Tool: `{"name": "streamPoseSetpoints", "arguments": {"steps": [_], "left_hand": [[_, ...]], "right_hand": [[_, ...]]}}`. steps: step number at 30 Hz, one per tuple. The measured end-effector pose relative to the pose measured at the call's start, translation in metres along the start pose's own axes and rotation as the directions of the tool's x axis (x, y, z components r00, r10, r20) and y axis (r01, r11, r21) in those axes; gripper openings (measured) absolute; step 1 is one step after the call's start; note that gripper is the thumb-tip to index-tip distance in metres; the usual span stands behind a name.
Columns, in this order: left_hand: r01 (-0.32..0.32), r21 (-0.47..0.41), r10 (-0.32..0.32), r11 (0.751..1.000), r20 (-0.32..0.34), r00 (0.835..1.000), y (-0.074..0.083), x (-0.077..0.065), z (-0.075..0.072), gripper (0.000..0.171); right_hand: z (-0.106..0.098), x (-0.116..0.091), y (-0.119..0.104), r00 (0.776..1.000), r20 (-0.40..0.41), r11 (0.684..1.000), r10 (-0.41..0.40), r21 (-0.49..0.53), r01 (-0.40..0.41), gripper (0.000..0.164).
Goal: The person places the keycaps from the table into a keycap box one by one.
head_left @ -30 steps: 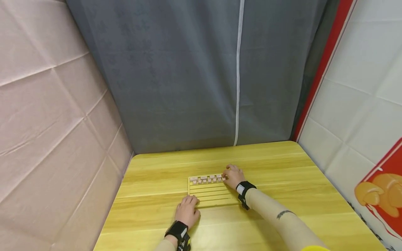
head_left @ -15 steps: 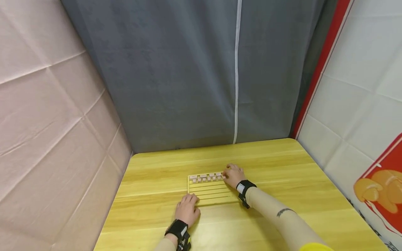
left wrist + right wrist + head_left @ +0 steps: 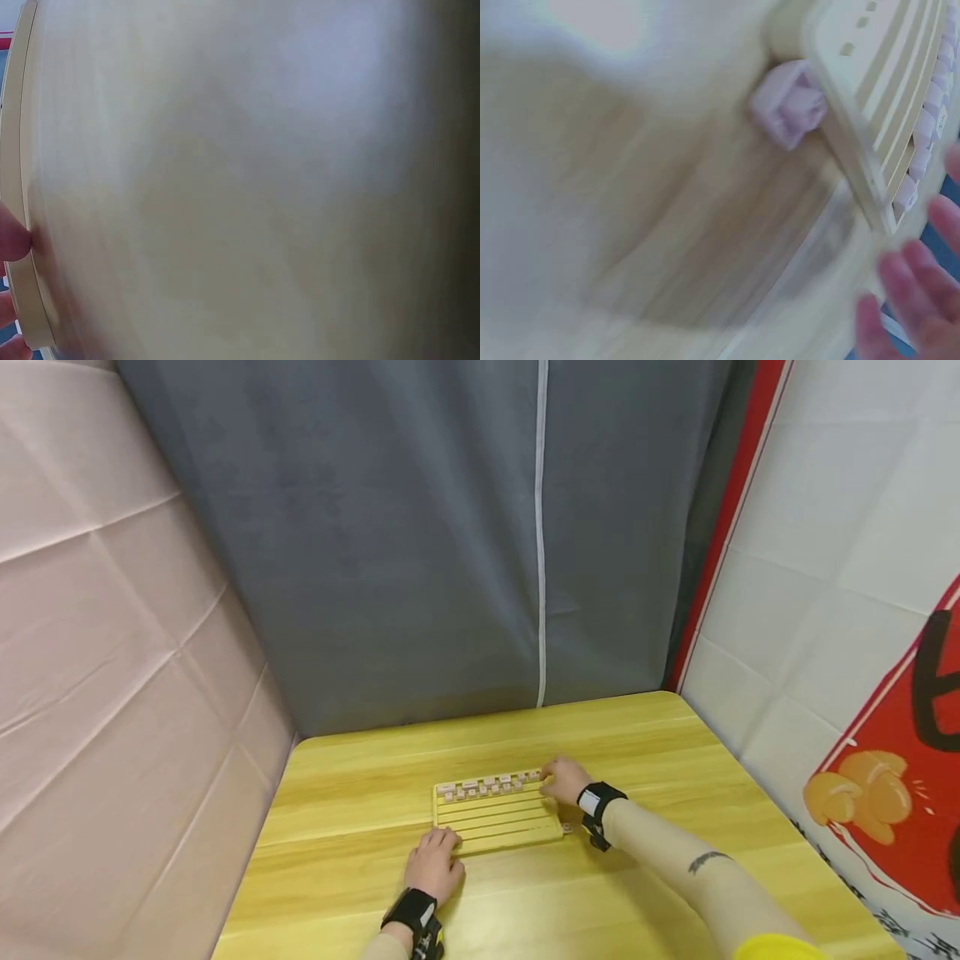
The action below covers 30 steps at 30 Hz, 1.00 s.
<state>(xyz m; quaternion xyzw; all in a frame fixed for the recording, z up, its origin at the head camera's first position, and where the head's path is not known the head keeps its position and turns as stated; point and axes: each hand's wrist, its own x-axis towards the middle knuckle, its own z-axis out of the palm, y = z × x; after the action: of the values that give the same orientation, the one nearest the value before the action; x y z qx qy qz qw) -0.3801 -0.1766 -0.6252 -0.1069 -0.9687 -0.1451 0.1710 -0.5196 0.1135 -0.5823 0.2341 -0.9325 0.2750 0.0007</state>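
A pale yellow grooved tray lies on the table, with pinkish-white keycaps in rows along its far side. My left hand rests on its near left corner. In the left wrist view, that hand's thumb touches the tray's edge. Just off the far right corner is my right hand. Its fingers are apart in the right wrist view, and no keycap shows between them. One loose keycap lies tipped on the table against the tray's right side.
The yellow wood-grain table meets a grey curtain at its far edge. Pale cloth hangs on the left. White sheeting with a red printed panel stands on the right.
My right hand has moved slightly right, off the tray's far right corner. More keycaps and a loose one beside the tray now show. The left hand stays at its corner; the view has shifted.
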Motion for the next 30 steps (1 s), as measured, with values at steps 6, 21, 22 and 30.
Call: {"name": "streamPoseSetpoints", "arguments": {"steps": [6,21,22,30], "left_hand": [[0.008,-0.008,-0.007,1.000,0.052,0.999,-0.002,-0.002,-0.012,0.023],[-0.075,-0.012,0.076,0.997,0.110,0.991,0.006,0.007,-0.034,0.021],[-0.081,-0.018,0.083,0.997,0.132,0.988,0.007,0.009,-0.037,0.022],[-0.150,0.012,0.130,0.989,0.437,0.890,0.008,0.028,-0.067,0.029]], "right_hand": [[0.003,-0.028,0.004,0.970,0.240,0.999,-0.048,0.005,0.048,0.029],[0.020,-0.057,0.005,0.994,0.107,0.997,-0.011,-0.075,0.019,0.030],[0.016,-0.056,0.005,0.993,0.117,0.999,-0.001,-0.049,0.007,0.027],[-0.036,-0.034,-0.002,0.897,0.406,0.884,0.178,0.334,-0.327,0.020]]}}
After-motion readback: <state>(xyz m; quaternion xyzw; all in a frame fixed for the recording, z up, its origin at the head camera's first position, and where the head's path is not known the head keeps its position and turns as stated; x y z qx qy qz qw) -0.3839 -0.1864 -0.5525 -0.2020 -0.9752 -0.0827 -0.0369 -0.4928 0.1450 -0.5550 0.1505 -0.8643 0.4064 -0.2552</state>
